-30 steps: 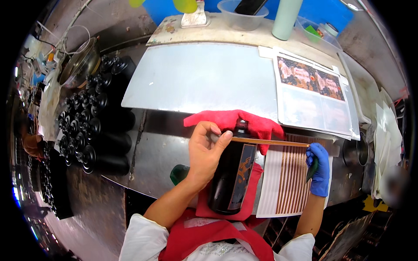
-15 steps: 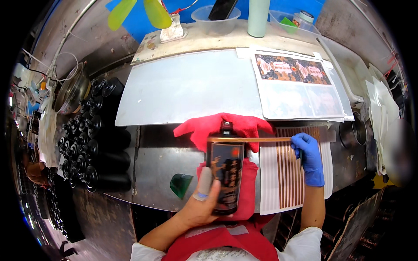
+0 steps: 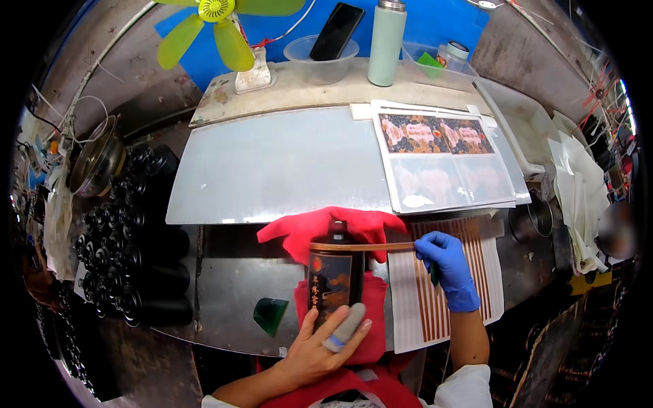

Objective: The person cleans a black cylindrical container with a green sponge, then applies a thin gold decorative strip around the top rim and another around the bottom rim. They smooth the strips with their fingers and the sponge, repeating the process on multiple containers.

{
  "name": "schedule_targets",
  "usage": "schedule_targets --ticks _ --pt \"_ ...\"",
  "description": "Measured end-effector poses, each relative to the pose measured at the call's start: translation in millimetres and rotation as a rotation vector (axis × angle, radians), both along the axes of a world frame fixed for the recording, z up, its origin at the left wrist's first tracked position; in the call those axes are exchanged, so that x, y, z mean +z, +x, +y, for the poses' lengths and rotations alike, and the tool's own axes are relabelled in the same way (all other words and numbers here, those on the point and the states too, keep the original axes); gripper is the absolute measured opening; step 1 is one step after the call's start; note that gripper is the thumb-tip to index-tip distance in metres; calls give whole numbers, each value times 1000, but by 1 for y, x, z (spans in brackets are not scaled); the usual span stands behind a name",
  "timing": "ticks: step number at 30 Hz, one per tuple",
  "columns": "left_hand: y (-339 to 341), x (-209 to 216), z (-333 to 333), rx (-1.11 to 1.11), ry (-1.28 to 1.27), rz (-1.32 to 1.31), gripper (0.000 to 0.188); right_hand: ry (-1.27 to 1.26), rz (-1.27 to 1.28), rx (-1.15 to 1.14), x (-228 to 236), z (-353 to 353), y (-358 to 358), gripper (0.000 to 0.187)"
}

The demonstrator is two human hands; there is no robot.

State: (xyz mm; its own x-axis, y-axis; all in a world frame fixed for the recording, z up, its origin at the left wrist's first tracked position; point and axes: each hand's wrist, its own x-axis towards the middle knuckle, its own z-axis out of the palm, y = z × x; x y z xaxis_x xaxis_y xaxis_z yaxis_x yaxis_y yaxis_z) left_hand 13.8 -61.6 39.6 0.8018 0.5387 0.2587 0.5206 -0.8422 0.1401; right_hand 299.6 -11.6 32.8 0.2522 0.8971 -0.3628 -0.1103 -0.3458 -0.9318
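Note:
A black bottle [image 3: 332, 275] with a printed orange and gold design stands or leans on a red cloth [image 3: 374, 309]. My left hand [image 3: 316, 357], bare except for a grey cover on one finger, grips its lower part. A thin brown-gold strip [image 3: 391, 247] runs across the bottle just below its shoulder and stretches off to the right. My right hand [image 3: 449, 268], in a blue glove, pinches the strip's free end; a small dark green piece also shows under those fingers. Below this hand lies a white sheet [image 3: 407, 326] with several similar strips.
Several black pump-topped bottles [image 3: 153, 275] crowd the left side. A green flat piece [image 3: 271, 315] lies left of the cloth. Behind are a pale board [image 3: 272, 163], printed sheets [image 3: 452, 183], a fan [image 3: 216, 10], a plastic bowl [image 3: 299, 58] with a phone [image 3: 337, 30], and a flask [image 3: 386, 47].
The bottle has turned, bringing a different part of its print into view. My left fingers have shifted to its front. My right hand has come closer, with less strip stretched between. The whole view has shifted.

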Motion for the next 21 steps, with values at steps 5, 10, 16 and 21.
schedule_targets --ticks 5,10,16,21 --pt "-30 -37 6 62 -430 -610 72 72 83 60 20 6 -42 12" --pt "-26 -12 -8 167 -290 -534 77 78 65 77 25 9 -54 11" --pt "-6 -15 4 42 -251 -329 69 23 6 91 30 12 -58 11" --pt "-25 -38 4 107 -520 -678 81 33 -24 134 46 20 -89 13"
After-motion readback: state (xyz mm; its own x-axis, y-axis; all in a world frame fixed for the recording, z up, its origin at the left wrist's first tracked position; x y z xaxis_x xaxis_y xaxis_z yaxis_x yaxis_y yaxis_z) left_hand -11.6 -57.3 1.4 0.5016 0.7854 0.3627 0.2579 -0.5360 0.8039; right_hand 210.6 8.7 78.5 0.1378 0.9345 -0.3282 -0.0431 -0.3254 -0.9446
